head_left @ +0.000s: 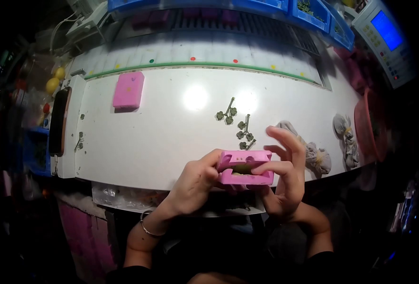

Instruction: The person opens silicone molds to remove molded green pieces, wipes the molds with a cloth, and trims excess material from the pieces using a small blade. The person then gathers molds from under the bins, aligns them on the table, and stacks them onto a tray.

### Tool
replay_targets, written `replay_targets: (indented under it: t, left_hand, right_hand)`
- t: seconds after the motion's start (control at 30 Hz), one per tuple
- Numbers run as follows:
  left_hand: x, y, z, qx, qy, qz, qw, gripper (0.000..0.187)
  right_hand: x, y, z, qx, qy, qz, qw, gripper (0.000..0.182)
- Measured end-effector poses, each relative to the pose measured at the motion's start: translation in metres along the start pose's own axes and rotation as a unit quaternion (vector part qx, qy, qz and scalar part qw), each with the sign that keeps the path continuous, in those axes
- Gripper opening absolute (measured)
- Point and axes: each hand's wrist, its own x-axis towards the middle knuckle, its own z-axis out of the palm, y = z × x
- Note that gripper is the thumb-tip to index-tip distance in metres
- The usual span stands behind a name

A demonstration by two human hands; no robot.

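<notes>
A pink rubber mould is held near the table's front edge, its two halves parted, with something green showing in the gap. My left hand grips its left end, fingers closed around it. On the right side, my right hand holds the mould too. One of its fingers reaches into the gap, while the others are raised off it. Just beyond the mould lie green branched wax pieces, and a similar green wax piece is a little farther off.
Another pink mould block rests at the table's back left. Grey tied cloth bundles lie to the right, near a red basin. A phone is along the left edge. At upper right stands a device with a blue screen.
</notes>
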Motion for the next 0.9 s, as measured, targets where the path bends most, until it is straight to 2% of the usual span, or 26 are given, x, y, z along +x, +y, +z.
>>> replay_targets:
  t: [0.03, 0.1, 0.13, 0.17, 0.2, 0.23, 0.27, 0.3, 0.37, 0.5, 0.7, 0.77, 0.83, 0.9]
  left_hand:
    - [-0.001, 0.0, -0.001, -0.007, -0.023, 0.021, 0.999, 0.064]
    - [-0.002, -0.002, 0.0, -0.01, -0.005, 0.022, 1.0, 0.06]
    - [-0.002, -0.002, 0.0, 0.061, 0.023, 0.018, 0.998, 0.053]
    - [-0.003, -0.002, 0.0, 0.131, 0.05, 0.013, 0.99, 0.047]
    - [-0.002, 0.0, 0.001, 0.143, 0.086, 0.031, 0.986, 0.039]
    - [-0.002, 0.0, 0.004, 0.144, 0.087, 0.032, 0.985, 0.039]
    - [-0.002, 0.0, 0.006, 0.13, 0.114, 0.058, 0.983, 0.038]
    - [-0.001, 0.0, 0.008, 0.116, 0.14, 0.084, 0.98, 0.037]
    - [-0.001, 0.003, 0.01, 0.151, 0.141, 0.095, 0.974, 0.036]
    - [-0.001, 0.008, 0.008, 0.215, 0.142, 0.134, 0.957, 0.031]
    - [-0.001, 0.001, 0.001, 0.052, 0.176, 0.117, 0.976, 0.03]
    - [-0.002, 0.001, -0.002, 0.112, 0.186, 0.123, 0.968, 0.031]
    - [-0.003, 0.004, -0.006, 0.123, 0.159, 0.114, 0.973, 0.033]
    - [0.002, 0.01, -0.013, 0.017, 0.097, 0.054, 0.994, 0.042]
  right_hand:
    - [-0.003, 0.001, 0.005, 0.001, -0.001, -0.002, 1.0, 0.033]
    - [-0.011, 0.004, 0.016, 0.191, 0.048, 0.099, 0.975, 0.043]
    - [-0.007, 0.003, 0.019, 0.189, 0.057, 0.091, 0.976, 0.055]
    - [-0.004, 0.001, 0.018, 0.19, 0.056, 0.088, 0.976, 0.055]
    - [-0.003, 0.0, 0.016, 0.166, 0.027, 0.126, 0.978, 0.054]
    - [-0.002, 0.0, 0.014, 0.143, -0.002, 0.164, 0.976, 0.053]
    - [0.004, 0.004, 0.01, 0.082, -0.041, 0.119, 0.989, 0.044]
    - [0.005, 0.003, 0.01, 0.083, -0.042, 0.119, 0.989, 0.044]
    - [0.005, 0.001, 0.011, 0.094, -0.033, 0.138, 0.985, 0.032]
    - [0.007, 0.004, 0.013, 0.117, -0.034, 0.151, 0.981, 0.03]
    - [0.013, 0.007, 0.021, 0.161, -0.053, 0.167, 0.971, 0.028]
    - [0.014, 0.01, 0.024, 0.171, -0.05, 0.187, 0.966, 0.028]
    - [0.018, 0.009, 0.023, 0.207, -0.058, 0.216, 0.952, 0.026]
    - [0.023, 0.008, 0.021, 0.275, -0.057, 0.223, 0.934, 0.028]
